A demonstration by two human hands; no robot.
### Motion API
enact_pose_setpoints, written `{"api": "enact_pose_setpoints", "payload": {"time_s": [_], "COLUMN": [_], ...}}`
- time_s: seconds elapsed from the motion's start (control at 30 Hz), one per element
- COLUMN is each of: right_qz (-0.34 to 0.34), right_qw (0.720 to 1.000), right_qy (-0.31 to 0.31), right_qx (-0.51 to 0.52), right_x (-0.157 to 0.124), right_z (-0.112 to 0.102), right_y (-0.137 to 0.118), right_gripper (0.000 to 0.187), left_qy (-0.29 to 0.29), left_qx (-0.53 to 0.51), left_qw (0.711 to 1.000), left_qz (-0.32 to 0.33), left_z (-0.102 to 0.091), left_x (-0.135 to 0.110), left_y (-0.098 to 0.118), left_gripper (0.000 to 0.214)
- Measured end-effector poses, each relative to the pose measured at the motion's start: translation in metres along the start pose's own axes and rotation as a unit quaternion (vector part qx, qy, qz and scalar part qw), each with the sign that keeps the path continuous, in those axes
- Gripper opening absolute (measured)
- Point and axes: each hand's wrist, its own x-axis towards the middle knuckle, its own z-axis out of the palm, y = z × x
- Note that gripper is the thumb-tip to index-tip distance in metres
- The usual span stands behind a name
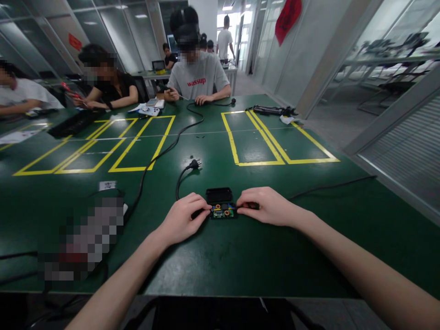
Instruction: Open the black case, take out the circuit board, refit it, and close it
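As I look through the head view, the green table (185,270) stretches from its near edge to a person (202,71) seated opposite, glass partitions (120,36) behind. Yellow tape (261,163) outlines rectangles farther off. Well inside the edges, a circuit board (223,211) lies just before a black case half (219,194), between my left hand (185,216) and right hand (266,206); fingers curl at its ends, pinching what I cannot tell. Rightward, a black cable (330,188) runs toward the slanting edge.

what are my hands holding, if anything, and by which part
Your left hand and right hand are at opposite ends of the small rectangular green circuit board; what they grip there cannot be told.
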Motion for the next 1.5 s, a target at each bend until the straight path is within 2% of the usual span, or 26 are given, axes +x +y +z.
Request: {"api": "enact_pose_setpoints", "payload": {"time_s": [0.2, 0.33, 0.43, 0.57, 0.67, 0.77, 0.9, 1.03, 1.17, 1.5], "right_qz": [-0.050, -0.053, -0.019, 0.062, 0.077, 0.091, 0.152, 0.171, 0.190, 0.194], "right_qw": [0.998, 0.996, 0.997, 0.989, 0.989, 0.983, 0.951, 0.916, 0.902, 0.894], "right_qy": [-0.023, -0.005, 0.048, 0.124, 0.126, 0.135, 0.139, 0.153, 0.132, 0.131], "right_qx": [-0.043, -0.069, -0.060, -0.044, 0.000, 0.090, 0.230, 0.329, 0.364, 0.381], "right_x": [-0.001, 0.000, 0.002, 0.007, 0.010, 0.011, 0.012, 0.012, 0.010, 0.010], "right_z": [-0.002, -0.002, 0.004, 0.019, 0.028, 0.031, 0.029, 0.027, 0.025, 0.024], "right_y": [0.000, -0.004, -0.001, 0.006, 0.008, 0.006, 0.003, 0.002, 0.000, 0.001], "right_gripper": [0.027, 0.025, 0.027, 0.030, 0.029, 0.020, 0.020, 0.028, 0.033, 0.031], "left_qy": [-0.008, 0.005, 0.030, 0.072, 0.074, 0.068, 0.084, 0.099, 0.115, 0.128], "left_qx": [0.008, 0.021, 0.029, 0.072, 0.098, 0.076, 0.015, -0.045, -0.081, -0.085], "left_qw": [1.000, 1.000, 0.999, 0.993, 0.987, 0.989, 0.989, 0.983, 0.978, 0.977], "left_qz": [0.003, 0.017, 0.005, -0.063, -0.103, -0.111, -0.122, -0.148, -0.153, -0.145], "left_z": [0.001, 0.001, 0.001, 0.004, 0.008, 0.010, 0.010, 0.011, 0.011, 0.010], "left_x": [0.002, 0.001, 0.001, 0.001, 0.002, 0.001, 0.001, 0.002, 0.003, 0.002], "left_y": [0.001, 0.002, 0.002, -0.003, -0.008, -0.009, -0.005, -0.002, 0.000, 0.003], "left_gripper": [0.019, 0.017, 0.014, 0.020, 0.024, 0.021, 0.022, 0.023, 0.023, 0.022]}}
